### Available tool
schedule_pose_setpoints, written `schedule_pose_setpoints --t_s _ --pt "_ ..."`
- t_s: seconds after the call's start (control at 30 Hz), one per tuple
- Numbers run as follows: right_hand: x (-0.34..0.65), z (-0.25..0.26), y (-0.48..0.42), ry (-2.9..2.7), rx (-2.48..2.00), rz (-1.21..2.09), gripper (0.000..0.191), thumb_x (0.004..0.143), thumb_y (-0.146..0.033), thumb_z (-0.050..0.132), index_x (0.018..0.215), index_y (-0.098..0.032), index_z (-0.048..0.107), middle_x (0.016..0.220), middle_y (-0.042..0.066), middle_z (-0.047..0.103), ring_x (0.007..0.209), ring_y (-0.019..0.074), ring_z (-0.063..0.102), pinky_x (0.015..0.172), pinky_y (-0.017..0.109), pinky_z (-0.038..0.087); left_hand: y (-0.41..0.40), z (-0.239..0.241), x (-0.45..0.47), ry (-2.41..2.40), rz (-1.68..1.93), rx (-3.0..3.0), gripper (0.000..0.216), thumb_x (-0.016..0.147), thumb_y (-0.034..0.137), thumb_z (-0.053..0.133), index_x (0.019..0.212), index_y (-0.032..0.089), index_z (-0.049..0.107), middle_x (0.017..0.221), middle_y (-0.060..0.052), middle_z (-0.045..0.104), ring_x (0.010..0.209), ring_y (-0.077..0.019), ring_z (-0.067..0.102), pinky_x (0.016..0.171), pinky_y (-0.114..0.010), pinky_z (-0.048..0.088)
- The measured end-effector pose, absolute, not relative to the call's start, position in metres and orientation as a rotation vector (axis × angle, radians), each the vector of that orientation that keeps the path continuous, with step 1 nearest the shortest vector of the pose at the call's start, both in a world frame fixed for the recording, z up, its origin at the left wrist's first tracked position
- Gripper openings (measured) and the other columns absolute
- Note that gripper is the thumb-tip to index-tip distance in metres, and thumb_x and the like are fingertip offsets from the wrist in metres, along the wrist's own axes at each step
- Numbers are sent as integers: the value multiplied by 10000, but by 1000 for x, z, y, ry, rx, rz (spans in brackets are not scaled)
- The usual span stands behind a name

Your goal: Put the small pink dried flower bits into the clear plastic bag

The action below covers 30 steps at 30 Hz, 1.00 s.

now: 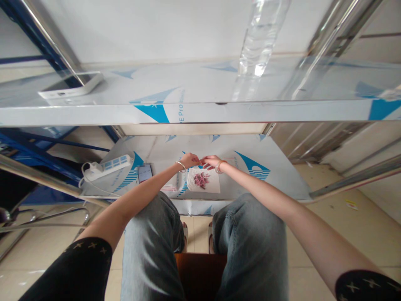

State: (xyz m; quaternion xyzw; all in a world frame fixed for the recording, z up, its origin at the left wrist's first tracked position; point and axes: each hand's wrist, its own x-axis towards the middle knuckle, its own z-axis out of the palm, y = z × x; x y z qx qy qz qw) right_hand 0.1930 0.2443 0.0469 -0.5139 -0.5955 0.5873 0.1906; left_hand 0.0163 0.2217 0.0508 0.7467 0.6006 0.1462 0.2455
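Observation:
Fingertips nearly meeting, my left hand (189, 160) and my right hand (211, 161) are held over the lower shelf. Both are closed in a pinch, with a hint of red between them too small to name. Just below them, a heap of dark red and pink bead-like pieces (201, 180) lies on a white sheet (214, 184), which could be paper or cloth. A bracelet circles each wrist. Left of the sheet, a small clear packet with pinkish strips (169, 188) rests near the shelf's front edge, partly beside my left forearm.
The lower shelf (285, 175) carries a phone (144, 172) and a white power strip (114, 164) with a plugged-in cable. Above my hands runs an upper shelf (200, 112) holding a clear plastic bottle (261, 39) and a white-edged flat object (67, 92). Metal posts stand at both sides.

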Motion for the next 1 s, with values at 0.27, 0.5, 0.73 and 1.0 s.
schedule_pose_setpoints --t_s 0.27,0.5,0.73,1.0 --pt "193 50 242 -1664 -1411 1740 119 856 -91 606 846 -139 714 901 73 740 582 93 646 503 159 467 222 48 13 1587 359 2016 274 839 266 563 953 105 753 791 -51 741 748 -151 654 650 -193 470" --pt "191 50 241 -1684 -1415 1729 141 857 -79 584 800 -137 699 871 68 734 573 96 646 462 155 439 219 52 15 1626 264 2074 311 874 298 523 974 119 756 788 -42 742 742 -157 656 620 -193 457" --pt "189 45 241 -1773 -1394 1693 140 863 -105 574 753 -132 658 725 46 704 524 97 626 447 160 430 218 58 24 1599 88 2324 269 871 264 527 890 142 766 847 -74 748 797 -196 663 749 -266 496" --pt "183 53 238 -1888 -1400 1567 180 875 -111 517 762 -133 656 793 70 733 533 88 618 476 144 433 217 59 16 1563 161 2143 280 869 166 445 925 157 720 836 -22 740 772 -147 677 722 -222 513"
